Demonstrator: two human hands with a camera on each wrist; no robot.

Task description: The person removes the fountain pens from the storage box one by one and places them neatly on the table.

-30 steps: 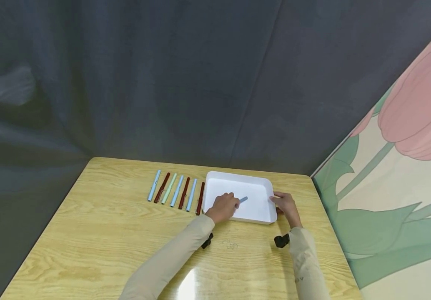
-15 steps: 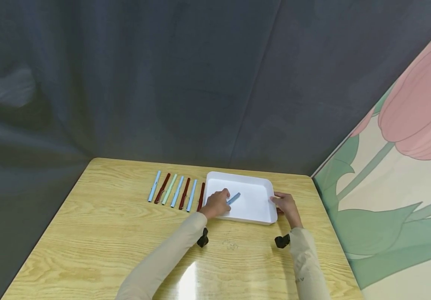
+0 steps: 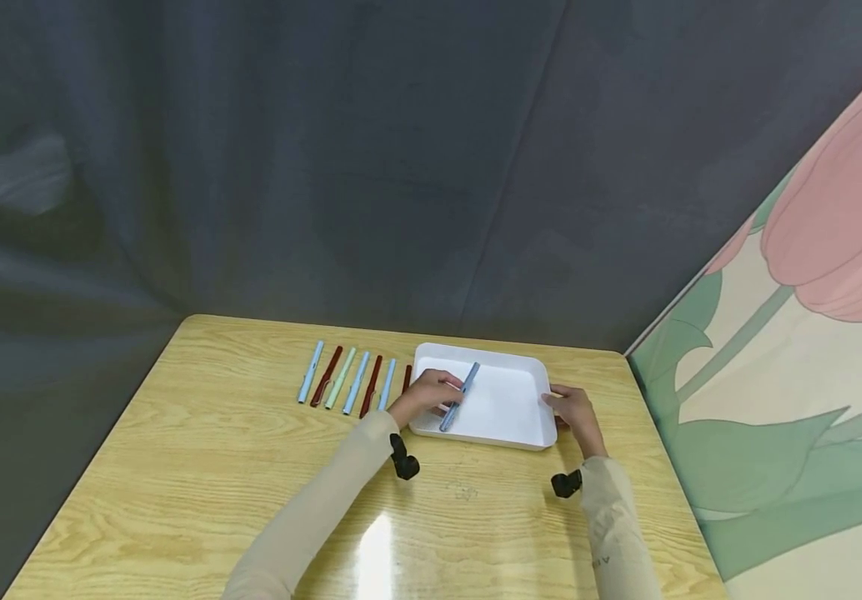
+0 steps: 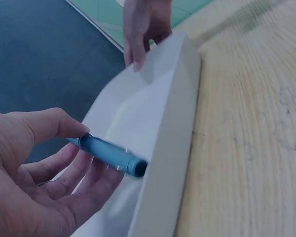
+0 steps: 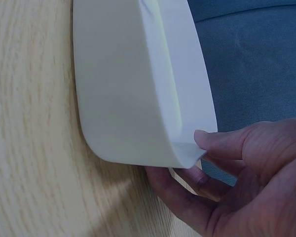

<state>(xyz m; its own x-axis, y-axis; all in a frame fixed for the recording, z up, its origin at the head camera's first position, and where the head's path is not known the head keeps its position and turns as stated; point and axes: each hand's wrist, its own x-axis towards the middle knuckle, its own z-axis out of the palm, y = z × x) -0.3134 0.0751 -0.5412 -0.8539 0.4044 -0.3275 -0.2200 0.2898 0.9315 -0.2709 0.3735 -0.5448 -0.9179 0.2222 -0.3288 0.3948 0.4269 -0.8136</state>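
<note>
Over the left part of a shallow white tray (image 3: 509, 408), my left hand (image 3: 427, 392) holds a blue pen (image 3: 470, 377) between thumb and fingers. The pen slants across the tray, its near end by the front wall. In the left wrist view that pen (image 4: 108, 152) shows a clip and a dark round end, while the fingers spread beneath it. My right hand (image 3: 573, 412) grips the tray's right wall. The right wrist view shows the thumb on the tray's rim (image 5: 180, 148) and the other fingers curled outside and below.
Left of the tray lies a slanted row of pens: light blue (image 3: 311, 372), dark red (image 3: 326, 377), pale green (image 3: 340, 377) and several more. The left hand partly covers the row's right end. A dark curtain (image 3: 326, 167) hangs behind the wooden table (image 3: 198, 467); a tulip-printed wall (image 3: 791, 417) stands right.
My left hand has moved left within the tray, and the blue pen has swung to a steeper slant, with more of it showing. The right hand stays at the tray's right wall.
</note>
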